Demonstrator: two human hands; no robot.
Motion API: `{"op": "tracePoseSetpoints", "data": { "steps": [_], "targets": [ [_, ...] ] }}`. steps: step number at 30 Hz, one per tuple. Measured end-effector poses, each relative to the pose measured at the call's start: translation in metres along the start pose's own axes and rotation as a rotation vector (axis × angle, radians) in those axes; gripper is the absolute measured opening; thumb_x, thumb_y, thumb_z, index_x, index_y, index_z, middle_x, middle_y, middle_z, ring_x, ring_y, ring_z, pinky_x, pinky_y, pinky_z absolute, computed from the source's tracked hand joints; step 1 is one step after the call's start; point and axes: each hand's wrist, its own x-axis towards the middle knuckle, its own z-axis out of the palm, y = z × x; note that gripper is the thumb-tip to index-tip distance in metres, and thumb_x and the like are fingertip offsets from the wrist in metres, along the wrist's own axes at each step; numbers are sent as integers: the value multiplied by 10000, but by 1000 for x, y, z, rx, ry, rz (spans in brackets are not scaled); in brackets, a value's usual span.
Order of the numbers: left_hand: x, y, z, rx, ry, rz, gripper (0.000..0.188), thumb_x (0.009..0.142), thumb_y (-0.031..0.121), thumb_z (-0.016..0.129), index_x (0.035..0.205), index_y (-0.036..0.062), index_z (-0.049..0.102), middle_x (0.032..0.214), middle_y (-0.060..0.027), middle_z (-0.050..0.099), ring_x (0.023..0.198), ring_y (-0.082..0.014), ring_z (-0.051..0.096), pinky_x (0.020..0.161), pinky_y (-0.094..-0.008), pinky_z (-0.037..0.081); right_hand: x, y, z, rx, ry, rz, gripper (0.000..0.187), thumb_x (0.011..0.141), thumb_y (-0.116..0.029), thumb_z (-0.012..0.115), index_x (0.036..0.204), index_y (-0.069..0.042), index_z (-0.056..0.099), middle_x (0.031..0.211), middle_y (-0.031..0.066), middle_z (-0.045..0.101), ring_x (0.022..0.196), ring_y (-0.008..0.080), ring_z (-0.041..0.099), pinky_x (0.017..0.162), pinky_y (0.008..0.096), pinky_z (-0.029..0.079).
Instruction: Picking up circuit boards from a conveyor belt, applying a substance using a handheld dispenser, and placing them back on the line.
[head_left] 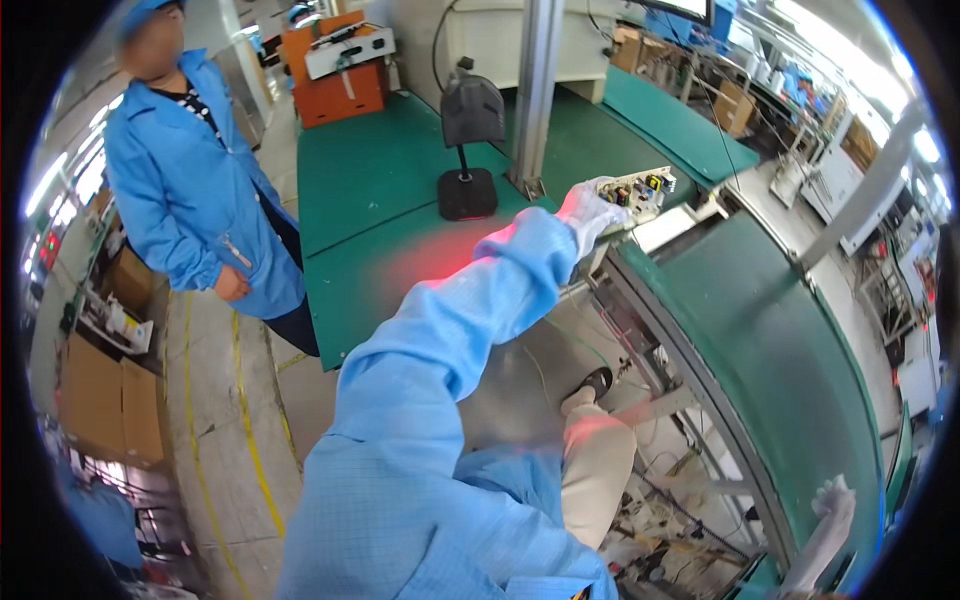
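Left hand (590, 212), gloved, at one o'clock, its grip grasping a circuit board (640, 190) above the green tabletop (380, 190). Right hand (835, 500), gloved, at four o'clock; its grip cannot be told. Black scanner stand (468, 150) at twelve o'clock.

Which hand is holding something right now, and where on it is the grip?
The left hand holds a circuit board by its near end, over the green bench. The right hand rests low at the green belt's edge, holding nothing visible.
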Motion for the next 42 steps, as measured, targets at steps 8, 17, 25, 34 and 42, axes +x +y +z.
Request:
{"op": "tracePoseSetpoints", "data": {
  "steps": [8, 17, 25, 34, 42],
  "targets": [
    [107, -53, -21, 1257, 116, -156, 576, 813, 247, 720, 1358, 234, 533, 1406, -58, 515, 1320, -294, 464, 1045, -421, 411, 29, 34, -50, -1148, 80, -289, 619, 818, -235, 645, 1370, 6, 501, 1366, 233, 522, 1269, 396, 489, 1058, 438, 416],
    [142, -57, -5, 1252, 532, -350, 286, 948, 306, 514, 1164, 148, 617, 1186, -104, 562, 1182, -308, 505, 864, -436, 518, 59, 47, -57, -1427, 216, 19, 529, 835, -232, 631, 1331, -67, 554, 1230, 226, 606, 1139, 349, 575, 984, 410, 453],
    [88, -18, 92, 1476, -79, 294, 339, 793, 174, 624, 1131, 174, 591, 1174, -70, 566, 1160, -264, 508, 865, -378, 525, 77, 44, -35, -1401, 140, -105, 394, 912, -307, 558, 1285, -203, 630, 1091, 199, 676, 957, 348, 657, 845, 438, 511],
    [-84, 91, 258, 736, -471, 967, 630, 705, 439, 748, 1207, 100, 576, 1266, -159, 525, 1171, -301, 512, 843, -427, 471, 73, 22, 75, -836, 12, -825, 685, 780, -111, 676, 1432, -170, 475, 880, 165, 673, 786, 313, 658, 754, 423, 508],
    [-102, 94, 288, 1184, -553, 881, 198, 891, 282, 576, 1036, 181, 664, 775, -7, 673, 863, -244, 674, 754, -381, 471, 8, -34, 137, -497, -109, -473, 986, 664, -50, 727, 1534, -209, 293, 729, 118, 663, 713, 263, 672, 750, 392, 520]
  ]
}}
